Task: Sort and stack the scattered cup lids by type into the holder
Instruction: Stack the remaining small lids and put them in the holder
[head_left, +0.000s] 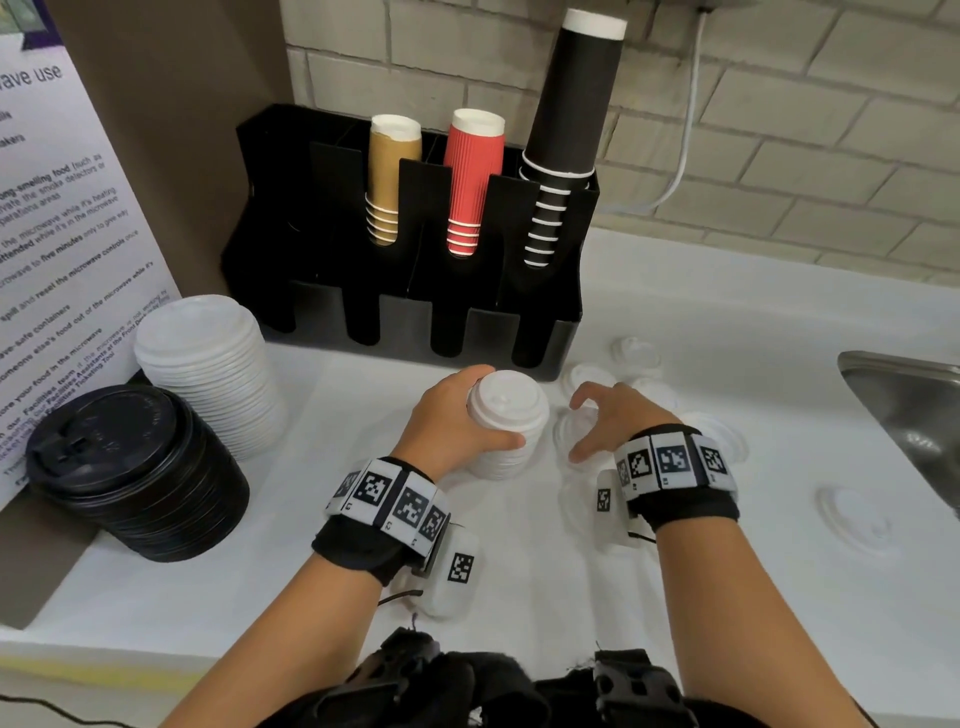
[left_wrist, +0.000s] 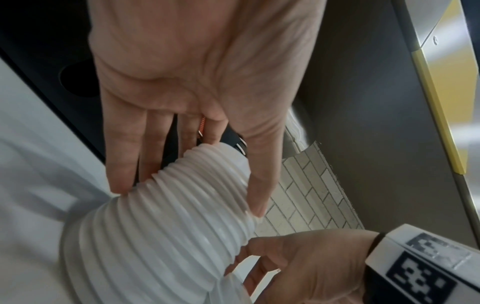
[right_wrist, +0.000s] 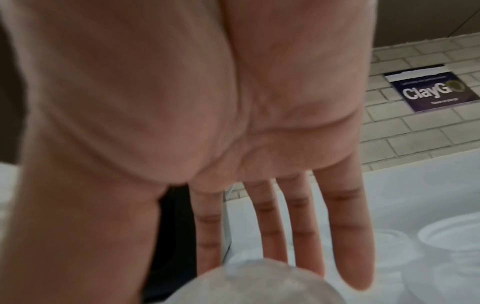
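Observation:
My left hand grips a short stack of small white lids that stands on the white counter in front of the black holder. In the left wrist view the thumb and fingers of my left hand curl round the ribbed side of that lid stack. Just right of the stack, my right hand spreads over a translucent lid lying on the counter. In the right wrist view its fingers are straight, with the blurred translucent lid below them.
The holder's back slots carry brown, red and black cups. A tall white lid stack and a black lid stack stand at the left. Loose pale lids lie at the right, near a steel sink.

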